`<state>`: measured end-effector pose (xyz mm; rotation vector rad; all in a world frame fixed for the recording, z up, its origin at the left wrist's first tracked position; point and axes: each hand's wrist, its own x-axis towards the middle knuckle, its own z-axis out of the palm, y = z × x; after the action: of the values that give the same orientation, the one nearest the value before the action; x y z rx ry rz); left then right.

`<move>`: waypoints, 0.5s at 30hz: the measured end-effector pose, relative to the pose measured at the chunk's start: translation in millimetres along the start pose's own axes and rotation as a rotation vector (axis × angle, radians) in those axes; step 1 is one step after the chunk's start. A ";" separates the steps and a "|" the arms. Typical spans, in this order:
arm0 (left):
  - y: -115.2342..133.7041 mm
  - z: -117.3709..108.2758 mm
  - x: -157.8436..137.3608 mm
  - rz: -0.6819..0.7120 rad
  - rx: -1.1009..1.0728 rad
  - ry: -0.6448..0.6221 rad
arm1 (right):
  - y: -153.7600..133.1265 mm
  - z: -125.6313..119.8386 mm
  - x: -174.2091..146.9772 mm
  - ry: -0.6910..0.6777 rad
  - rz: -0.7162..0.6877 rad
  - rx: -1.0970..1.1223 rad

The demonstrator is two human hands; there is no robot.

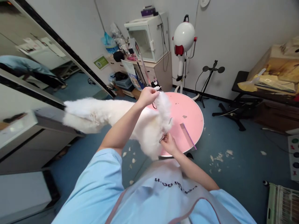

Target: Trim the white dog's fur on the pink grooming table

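Observation:
A fluffy white dog stands partly over the round pink table, its body stretching off to the left. My left hand is closed at the top of its raised, fluffy tail, fingers pinched together. Lower down, against the fur of the rear end, my right hand grips a pair of scissors. The scissors' handle shows at the fingers, while a bit of blade sticks out by the fur above. A comb with a purple edge lies on the table, right of my right hand.
Behind the table stand a white dryer on a pole and a drawer cabinet carrying a white glass-door box. A large mirror is at left. Cut fur tufts litter the blue floor. A black stand is at back right.

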<state>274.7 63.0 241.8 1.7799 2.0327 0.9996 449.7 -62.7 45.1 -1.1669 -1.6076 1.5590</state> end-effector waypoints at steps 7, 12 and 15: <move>3.4 1.4 4.4 0.050 0.006 -0.009 | -2.0 -12.5 2.5 0.047 -0.026 -0.071; 3.0 5.4 11.5 0.034 0.021 -0.015 | 0.9 -19.8 7.0 0.034 -0.070 -0.017; 0.2 8.2 15.0 0.021 0.014 -0.013 | 7.9 -19.7 15.1 -0.035 -0.110 -0.166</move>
<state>276.6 79.8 239.6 1.8141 2.0224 0.9795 462.1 -41.0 37.6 -1.1216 -1.8211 1.4053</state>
